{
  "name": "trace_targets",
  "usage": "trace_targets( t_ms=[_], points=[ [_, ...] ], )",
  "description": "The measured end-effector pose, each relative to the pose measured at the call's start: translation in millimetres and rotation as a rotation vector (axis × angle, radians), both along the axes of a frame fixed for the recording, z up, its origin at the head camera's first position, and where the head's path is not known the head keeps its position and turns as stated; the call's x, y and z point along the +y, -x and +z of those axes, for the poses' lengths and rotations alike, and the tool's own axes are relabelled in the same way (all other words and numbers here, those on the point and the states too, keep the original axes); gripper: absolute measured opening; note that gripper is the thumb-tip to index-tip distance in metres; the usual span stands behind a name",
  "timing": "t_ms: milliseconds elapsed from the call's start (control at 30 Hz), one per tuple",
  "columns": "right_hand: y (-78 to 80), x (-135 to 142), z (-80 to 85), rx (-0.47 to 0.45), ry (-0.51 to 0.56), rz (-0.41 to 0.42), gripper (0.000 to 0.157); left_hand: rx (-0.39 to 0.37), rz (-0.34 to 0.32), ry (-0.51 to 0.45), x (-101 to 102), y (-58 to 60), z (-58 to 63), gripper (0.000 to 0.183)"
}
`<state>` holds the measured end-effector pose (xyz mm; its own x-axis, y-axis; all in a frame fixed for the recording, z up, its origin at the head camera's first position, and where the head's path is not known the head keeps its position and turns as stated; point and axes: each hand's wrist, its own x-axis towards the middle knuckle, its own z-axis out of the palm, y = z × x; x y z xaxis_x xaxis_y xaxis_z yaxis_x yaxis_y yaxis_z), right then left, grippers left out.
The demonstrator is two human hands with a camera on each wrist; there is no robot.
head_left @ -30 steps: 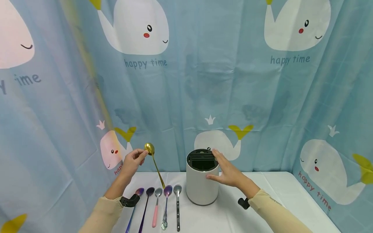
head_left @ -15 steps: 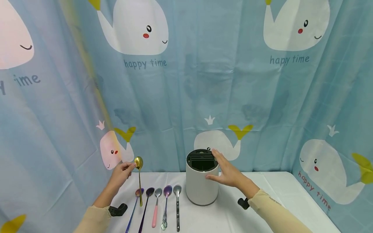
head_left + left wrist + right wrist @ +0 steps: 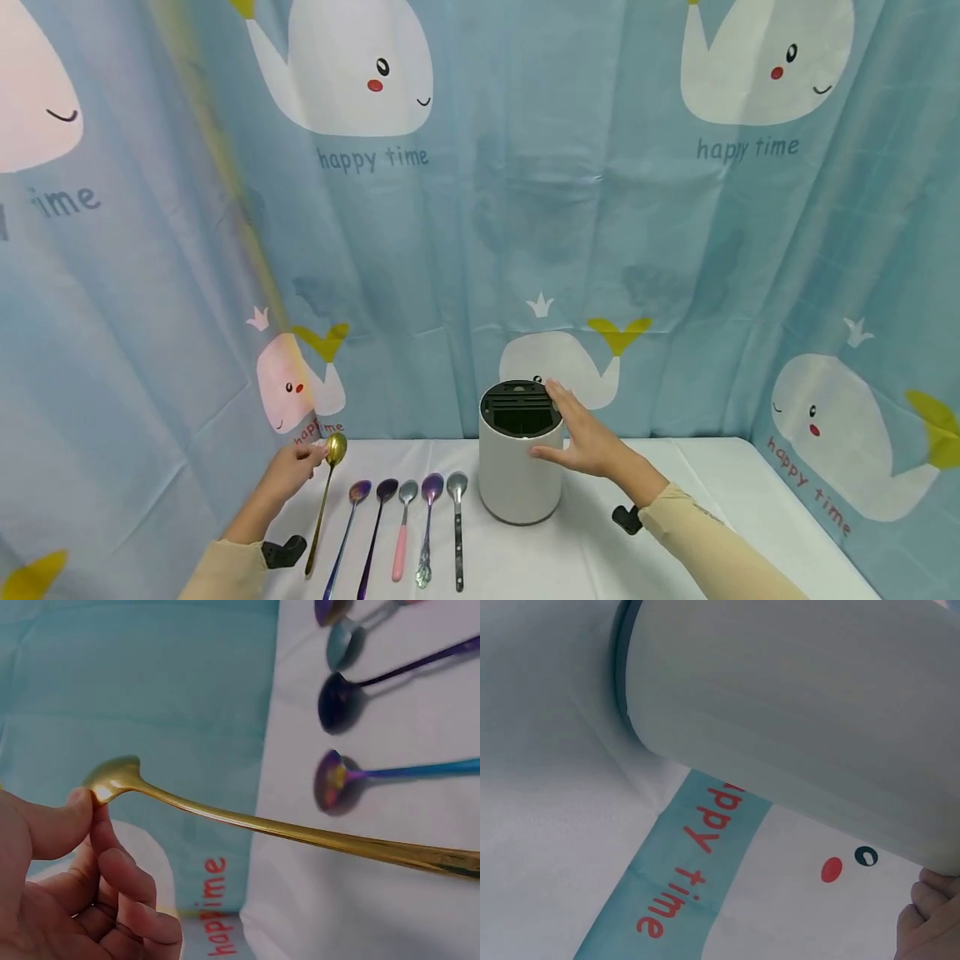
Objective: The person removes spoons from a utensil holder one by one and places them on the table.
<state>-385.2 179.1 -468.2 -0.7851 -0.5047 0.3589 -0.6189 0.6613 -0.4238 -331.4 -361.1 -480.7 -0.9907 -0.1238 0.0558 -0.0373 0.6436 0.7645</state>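
My left hand point(image 3: 288, 468) pinches a long-handled gold spoon point(image 3: 247, 822) by the edge of its bowl, between thumb and fingers. The spoon's handle slants down towards the near left of the white table, left of the row of other spoons. My right hand point(image 3: 592, 446) lies against the right side of a white cylindrical utensil holder point(image 3: 517, 487). Its fingers stretch along the black slotted top point(image 3: 521, 408) and its thumb lies across the front. In the right wrist view the holder's smooth wall point(image 3: 795, 712) fills much of the picture, with curled fingertips at its edge.
Several spoons lie side by side left of the holder: a blue-purple one point(image 3: 349, 521), a dark purple one point(image 3: 377, 525), a pink-handled one point(image 3: 401, 542), an ornate purple one point(image 3: 427, 525) and a black-handled one point(image 3: 458, 533). A blue whale-print curtain point(image 3: 525, 225) hangs behind the white table point(image 3: 720, 508).
My left hand has moved left and down with the gold spoon, from beside the holder across the row to its left end. The right hand has stayed on the holder.
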Motion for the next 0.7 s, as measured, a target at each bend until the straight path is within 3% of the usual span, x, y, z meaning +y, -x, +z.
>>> trace_targets(
  t_ms=[267, 700],
  points=[
    [-4.4, 6, -3.5, 0.003, 0.0, -0.011, 0.12, -0.046, -0.021, 0.007, 2, 5.2, -25.3, 0.039],
    [-1.5, 4, -4.6, 0.011, 0.004, 0.004, 0.119, -0.114, 0.066, 0.034, -6, 21.0, -62.5, 0.04]
  ],
)
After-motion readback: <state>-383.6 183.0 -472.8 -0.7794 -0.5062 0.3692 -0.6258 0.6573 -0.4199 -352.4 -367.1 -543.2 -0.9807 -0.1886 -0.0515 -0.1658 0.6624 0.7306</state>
